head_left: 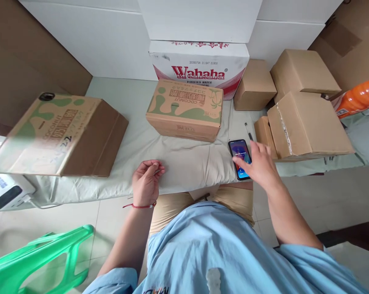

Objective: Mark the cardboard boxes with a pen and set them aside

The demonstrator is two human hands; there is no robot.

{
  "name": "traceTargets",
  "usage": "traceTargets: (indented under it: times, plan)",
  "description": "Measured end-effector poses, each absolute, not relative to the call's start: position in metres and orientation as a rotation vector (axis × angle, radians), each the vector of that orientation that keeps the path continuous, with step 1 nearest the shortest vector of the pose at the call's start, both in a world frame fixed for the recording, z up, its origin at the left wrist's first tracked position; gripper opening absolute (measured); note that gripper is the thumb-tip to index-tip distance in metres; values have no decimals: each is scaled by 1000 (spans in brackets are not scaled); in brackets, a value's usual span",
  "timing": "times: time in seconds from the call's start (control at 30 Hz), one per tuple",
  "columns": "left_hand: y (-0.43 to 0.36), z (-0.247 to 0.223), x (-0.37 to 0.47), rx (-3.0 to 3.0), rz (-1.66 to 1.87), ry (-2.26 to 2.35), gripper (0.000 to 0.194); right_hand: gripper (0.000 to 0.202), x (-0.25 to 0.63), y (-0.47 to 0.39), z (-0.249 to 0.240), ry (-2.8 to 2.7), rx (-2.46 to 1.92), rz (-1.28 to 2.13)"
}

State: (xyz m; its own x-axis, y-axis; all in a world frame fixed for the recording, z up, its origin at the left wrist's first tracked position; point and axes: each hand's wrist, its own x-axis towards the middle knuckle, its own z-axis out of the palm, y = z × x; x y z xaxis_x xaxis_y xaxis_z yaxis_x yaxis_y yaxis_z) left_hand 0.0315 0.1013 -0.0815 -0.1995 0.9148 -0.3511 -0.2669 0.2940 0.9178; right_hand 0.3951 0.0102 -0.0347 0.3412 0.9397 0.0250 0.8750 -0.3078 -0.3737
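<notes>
A phone (pixel 240 169) with a lit screen lies on the cloth-covered table near its front edge. Over its right side is my right hand (pixel 262 166), thumb and fingers spread apart, the thumb reaching across the screen; whether it touches the phone I cannot tell. Just beyond the fingers lies a slim dark pen (pixel 248 130). My left hand (pixel 146 181), with a red cord bracelet (pixel 143 206) at the wrist, is closed in a pinch at the table's front edge. Something small and thin seems to be between its thumb and finger, too small to name.
A coconut carton (pixel 184 110) stands mid-table before a white Wahaba-style water box labelled "Wahaha" (pixel 199 67). Another coconut carton (pixel 89 139) is at left, beside a white device (pixel 10 192). Brown boxes (pixel 310 122) and an orange bottle (pixel 360 96) stand right. A green stool (pixel 43 257) is lower left.
</notes>
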Motion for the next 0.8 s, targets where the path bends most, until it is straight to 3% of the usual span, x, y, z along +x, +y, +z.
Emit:
traceTargets:
  times: [0.13, 0.33, 0.6, 0.8]
  plan:
    - [94, -81, 41, 697, 1128, 1310, 38, 92, 415, 115, -32, -1435, -1826, 508]
    - [80, -77, 42, 737, 1085, 1286, 50, 95, 405, 244, -42, -1301, -1519, 854]
    - [77, -79, 39, 623, 1333, 1212, 62, 83, 336, 171, -22, -1495, -1262, 1360]
    - [60, -61, 16, 645, 1627, 1284, 34, 84, 270, 144, -24, -1313, -1167, 1543]
